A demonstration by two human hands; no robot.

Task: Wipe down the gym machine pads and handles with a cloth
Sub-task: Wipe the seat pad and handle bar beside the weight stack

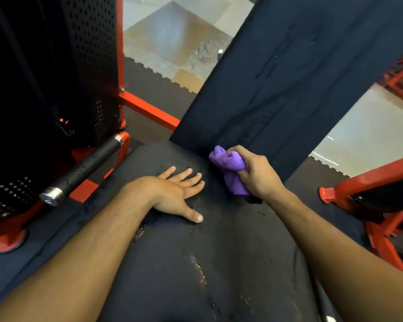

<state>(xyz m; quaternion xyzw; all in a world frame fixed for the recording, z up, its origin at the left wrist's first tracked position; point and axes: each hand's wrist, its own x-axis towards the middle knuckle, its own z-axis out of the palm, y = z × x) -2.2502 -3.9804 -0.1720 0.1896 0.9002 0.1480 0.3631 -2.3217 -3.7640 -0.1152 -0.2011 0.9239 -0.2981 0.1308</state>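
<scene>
Gripping one bunched purple cloth (230, 168), the right hand (258, 175) has its fingers curled tight round it, and the cloth touches the seat pad (219, 263) right where it meets the back pad (300, 77). The left hand (179, 194) lies flat on the seat pad, fingers straight and spread, thumb out to the side, holding nothing; it sits just beside the cloth without touching it. Two dark pads show: the seat pad, cracked and worn along its middle, and the back pad rising away beyond it. One black handle (86, 168) with silver ends sticks out to the left of the seat pad, speckled with droplets. Red frame (149, 110) bars run behind the handle and at the right edge. Both forearms are bare.
</scene>
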